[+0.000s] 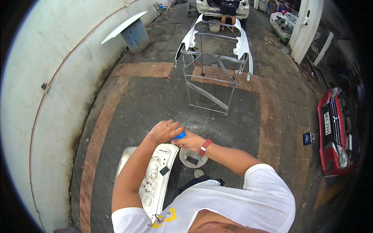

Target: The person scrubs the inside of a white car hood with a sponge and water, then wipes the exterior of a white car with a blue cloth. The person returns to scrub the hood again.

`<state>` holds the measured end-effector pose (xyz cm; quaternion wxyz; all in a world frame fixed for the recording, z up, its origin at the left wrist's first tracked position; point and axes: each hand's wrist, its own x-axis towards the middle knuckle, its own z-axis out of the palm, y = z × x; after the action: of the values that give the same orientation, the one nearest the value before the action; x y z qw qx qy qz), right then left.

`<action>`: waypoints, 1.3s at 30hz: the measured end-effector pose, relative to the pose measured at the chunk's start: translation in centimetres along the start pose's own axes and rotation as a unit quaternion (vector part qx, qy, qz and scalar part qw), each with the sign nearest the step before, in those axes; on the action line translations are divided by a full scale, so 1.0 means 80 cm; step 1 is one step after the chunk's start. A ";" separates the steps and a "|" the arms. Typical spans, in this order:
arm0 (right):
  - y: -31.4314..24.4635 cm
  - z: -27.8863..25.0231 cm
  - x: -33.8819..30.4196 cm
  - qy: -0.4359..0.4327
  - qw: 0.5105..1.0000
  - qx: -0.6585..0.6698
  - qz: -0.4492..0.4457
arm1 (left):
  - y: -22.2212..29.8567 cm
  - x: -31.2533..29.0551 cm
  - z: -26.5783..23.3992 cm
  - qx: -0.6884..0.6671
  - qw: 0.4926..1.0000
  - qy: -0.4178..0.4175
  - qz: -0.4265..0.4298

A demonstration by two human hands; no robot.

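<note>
Both my hands meet in front of me around a small bright blue thing [179,135]; most of it is covered by fingers, and its kind does not show. My left hand [166,130] is closed over it from above and the left. From the right, my right hand [189,140], with a red band on the wrist, grips it too. Just below the hands sits a round translucent tub [183,159], with a dark rectangular pad [192,160] in it. A white car panel [149,188] lies left of the tub, partly behind my left arm, bearing another dark pad [164,171].
Ahead stands a metal frame rack [208,94] carrying white car body parts [244,46]. A red car front [330,132] is at the right, near a small dark box [308,138]. A blue drum [136,37] stands by the left wall. Another person [229,11] is far ahead.
</note>
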<state>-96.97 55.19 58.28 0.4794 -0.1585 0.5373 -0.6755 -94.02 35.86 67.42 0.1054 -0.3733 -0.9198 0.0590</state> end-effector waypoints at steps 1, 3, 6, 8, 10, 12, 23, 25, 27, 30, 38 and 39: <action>-0.002 0.002 0.004 0.025 0.996 -0.079 -0.038 | 0.000 0.000 0.001 -0.004 1.000 -0.019 -0.010; -0.002 -0.002 0.011 0.063 0.976 -0.191 -0.088 | 0.003 0.004 0.003 -0.004 0.998 -0.047 -0.036; 0.001 -0.006 0.026 0.095 0.950 -0.277 -0.106 | 0.012 0.003 0.020 0.012 0.991 -0.081 -0.102; -0.004 -0.002 0.024 0.128 0.934 -0.318 -0.099 | 0.017 0.001 0.034 0.023 0.982 -0.102 -0.156; -0.003 -0.002 0.030 0.180 0.897 -0.385 -0.118 | 0.020 0.006 0.042 0.005 0.966 -0.129 -0.222; -0.011 0.006 0.031 0.212 0.866 -0.430 -0.145 | 0.022 0.006 0.044 -0.009 0.950 -0.133 -0.281; -0.041 0.008 0.025 0.211 0.731 -0.625 -0.174 | 0.056 0.002 0.027 -0.126 0.872 -0.037 -0.471; -0.042 0.014 0.023 0.182 0.693 -0.671 -0.191 | 0.054 -0.013 0.041 -0.178 0.844 -0.035 -0.505; -0.045 0.011 0.004 0.176 0.663 -0.694 -0.218 | 0.066 -0.037 0.063 -0.240 0.798 -0.022 -0.552; -0.006 -0.046 -0.062 0.249 0.720 -0.586 -0.274 | 0.115 -0.103 0.094 -0.329 0.747 0.002 -0.578; 0.394 -0.182 -0.458 0.282 0.686 -0.535 0.405 | 0.257 -0.371 0.147 -0.578 0.469 -0.062 -0.665; 0.416 -0.166 -0.495 0.268 0.681 -0.517 0.445 | 0.273 -0.422 0.148 -0.582 0.464 -0.078 -0.663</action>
<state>-71.33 96.42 36.04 0.4006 0.0646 0.9139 -0.0118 -58.52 27.52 46.75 -0.2007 0.3802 -0.7167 -0.5491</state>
